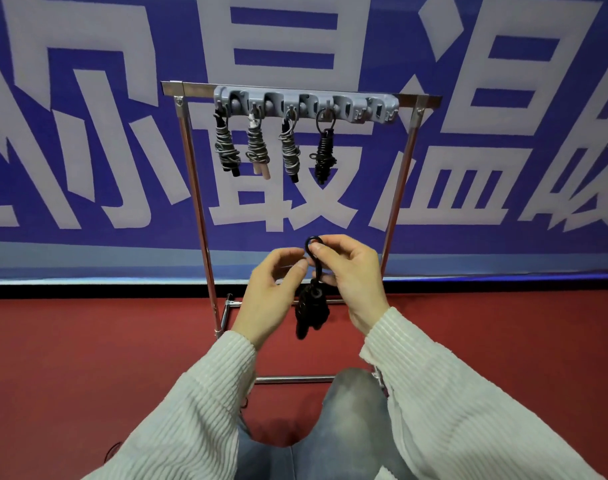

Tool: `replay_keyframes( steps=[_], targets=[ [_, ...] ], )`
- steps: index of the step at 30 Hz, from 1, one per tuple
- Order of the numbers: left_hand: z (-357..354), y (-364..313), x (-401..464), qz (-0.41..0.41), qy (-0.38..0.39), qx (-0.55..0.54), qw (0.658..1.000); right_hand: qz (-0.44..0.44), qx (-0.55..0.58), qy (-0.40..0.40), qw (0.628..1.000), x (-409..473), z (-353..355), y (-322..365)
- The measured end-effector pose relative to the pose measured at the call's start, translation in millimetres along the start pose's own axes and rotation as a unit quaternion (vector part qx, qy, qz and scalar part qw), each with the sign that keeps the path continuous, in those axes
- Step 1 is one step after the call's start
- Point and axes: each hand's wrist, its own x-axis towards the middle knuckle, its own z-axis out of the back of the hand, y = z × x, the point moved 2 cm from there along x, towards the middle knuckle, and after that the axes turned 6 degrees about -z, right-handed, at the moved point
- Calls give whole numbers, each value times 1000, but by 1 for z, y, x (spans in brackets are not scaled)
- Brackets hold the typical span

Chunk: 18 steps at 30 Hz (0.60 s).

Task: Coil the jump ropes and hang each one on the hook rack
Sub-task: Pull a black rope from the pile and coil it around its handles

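Hanging on hook rack [306, 102], 4 coiled ropes [274, 147], blue banner [87, 150] behind

Right hand [351, 275] pinches black coiled rope [311, 310]; four hung.

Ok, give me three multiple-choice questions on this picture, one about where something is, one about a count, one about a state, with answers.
1. Where is the free end of the hook rack?
A. Left end
B. Right end
C. Middle

2. How many coiled ropes hang on the rack?
A. Two
B. Four
C. Six

3. What is the right hand doing?
A. Hanging open
B. Resting on the floor
C. Pinching the loop of a black coiled rope

Answers: 1 B, the bundles fill the left part and nothing hangs at the right end. 2 B, three grey bundles and one black bundle hang there. 3 C, its fingers grip the loop while the left hand is beside it, fingers curled near the loop.
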Motion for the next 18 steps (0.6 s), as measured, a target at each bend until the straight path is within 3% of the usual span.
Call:
replay_keyframes(
  steps=[3,9,18],
  targets=[
    [-11,-16,21,-8,-5,-8,1000,19,-37,-6,999,11,4,8],
    [-24,-29,60,19,12,-64,998,5,0,1,1000,36,17,35],
    [-51,-58,140,-31,58,9,998,58,-130,-4,990,110,41,75]
  ],
)
